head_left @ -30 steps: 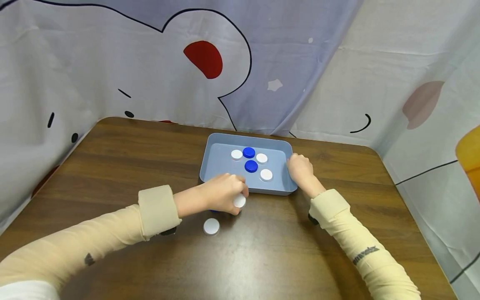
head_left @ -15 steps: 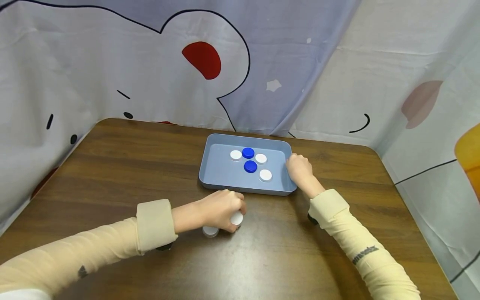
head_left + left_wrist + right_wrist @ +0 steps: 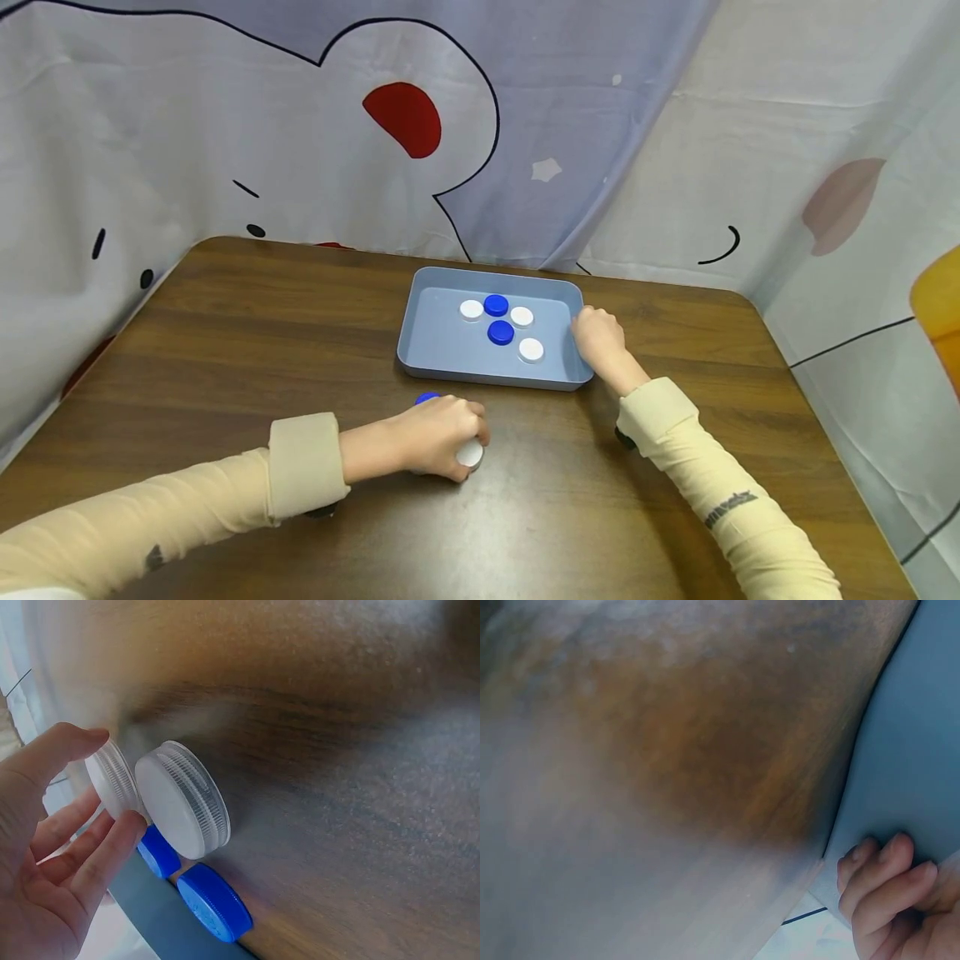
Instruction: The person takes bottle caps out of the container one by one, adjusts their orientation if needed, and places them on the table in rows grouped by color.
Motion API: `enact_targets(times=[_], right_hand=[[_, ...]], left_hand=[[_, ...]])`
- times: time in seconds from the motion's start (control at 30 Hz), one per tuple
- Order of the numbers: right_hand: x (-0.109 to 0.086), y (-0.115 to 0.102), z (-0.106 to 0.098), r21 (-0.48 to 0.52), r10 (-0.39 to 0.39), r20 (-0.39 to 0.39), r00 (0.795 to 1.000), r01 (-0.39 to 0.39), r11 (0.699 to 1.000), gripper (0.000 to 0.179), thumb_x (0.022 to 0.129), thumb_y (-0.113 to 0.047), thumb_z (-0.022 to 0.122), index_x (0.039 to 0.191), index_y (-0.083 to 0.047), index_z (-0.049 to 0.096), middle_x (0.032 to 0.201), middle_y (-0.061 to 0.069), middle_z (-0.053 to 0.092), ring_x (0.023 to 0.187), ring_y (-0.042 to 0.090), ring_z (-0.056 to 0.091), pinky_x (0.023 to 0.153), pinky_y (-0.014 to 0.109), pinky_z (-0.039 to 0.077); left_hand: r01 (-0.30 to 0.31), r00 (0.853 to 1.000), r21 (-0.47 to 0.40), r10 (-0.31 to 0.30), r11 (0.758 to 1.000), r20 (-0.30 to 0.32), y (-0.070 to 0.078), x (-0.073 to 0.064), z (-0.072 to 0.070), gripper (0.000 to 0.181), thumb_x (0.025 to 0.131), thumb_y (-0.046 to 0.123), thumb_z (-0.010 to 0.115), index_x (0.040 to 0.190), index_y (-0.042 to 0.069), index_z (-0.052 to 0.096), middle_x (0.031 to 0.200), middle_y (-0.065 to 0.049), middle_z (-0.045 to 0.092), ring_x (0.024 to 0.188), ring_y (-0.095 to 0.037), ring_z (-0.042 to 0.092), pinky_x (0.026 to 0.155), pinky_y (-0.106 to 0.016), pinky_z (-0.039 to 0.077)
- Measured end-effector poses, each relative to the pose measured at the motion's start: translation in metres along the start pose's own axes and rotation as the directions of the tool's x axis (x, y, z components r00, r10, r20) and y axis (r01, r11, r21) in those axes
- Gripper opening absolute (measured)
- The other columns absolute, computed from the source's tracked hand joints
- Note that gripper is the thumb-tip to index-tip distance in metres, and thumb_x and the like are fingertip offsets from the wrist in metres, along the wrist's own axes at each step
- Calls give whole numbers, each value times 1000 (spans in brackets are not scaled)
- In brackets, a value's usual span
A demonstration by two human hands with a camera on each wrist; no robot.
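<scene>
White cap point(image 3: 470, 453) — wooden table point(image 3: 570, 492), patterned curtain point(image 3: 585, 92)

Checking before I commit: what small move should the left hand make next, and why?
Probably release the held white cap: the left hand pinches it low, apparently at the table, beside another white cap, with two blue caps nearby.

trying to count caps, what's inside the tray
Inside the tray, three white caps and two blue caps can be seen. The right hand covers part of its right edge, hiding what is directly behind the hand; what lies under the caps is hidden too.
</scene>
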State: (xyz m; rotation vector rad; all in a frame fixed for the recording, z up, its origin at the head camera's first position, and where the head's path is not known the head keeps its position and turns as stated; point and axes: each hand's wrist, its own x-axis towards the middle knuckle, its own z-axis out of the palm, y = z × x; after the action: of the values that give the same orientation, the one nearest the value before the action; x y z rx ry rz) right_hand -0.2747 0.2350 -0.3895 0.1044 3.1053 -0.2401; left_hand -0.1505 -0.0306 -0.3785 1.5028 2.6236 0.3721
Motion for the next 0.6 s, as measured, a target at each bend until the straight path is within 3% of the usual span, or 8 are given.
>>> enact_targets(times=[0.33,0.6], right_hand=[[0,0,0,1,12,0,1000,-12,1000,36,99,-20,45,106,13,58,108,33,64,98,47,63,79,54,53],[0,0,1,-1,1,-4,1000,-1,1000,36,99,-20,45,107,13,58,108,33,64,98,47,64,78,54,53]], left_hand=[[-24,1000,16,24,1000,-3,0,-1,6,23,65,24,81,85,16,72,81,4,61,64,-10,57,53,-16,39],[-15,1000,-17,15,1000,13,-1,-1,5,23,66,22,81,86,15,73,85,2,64,67,-10,58,56,-16,43]])
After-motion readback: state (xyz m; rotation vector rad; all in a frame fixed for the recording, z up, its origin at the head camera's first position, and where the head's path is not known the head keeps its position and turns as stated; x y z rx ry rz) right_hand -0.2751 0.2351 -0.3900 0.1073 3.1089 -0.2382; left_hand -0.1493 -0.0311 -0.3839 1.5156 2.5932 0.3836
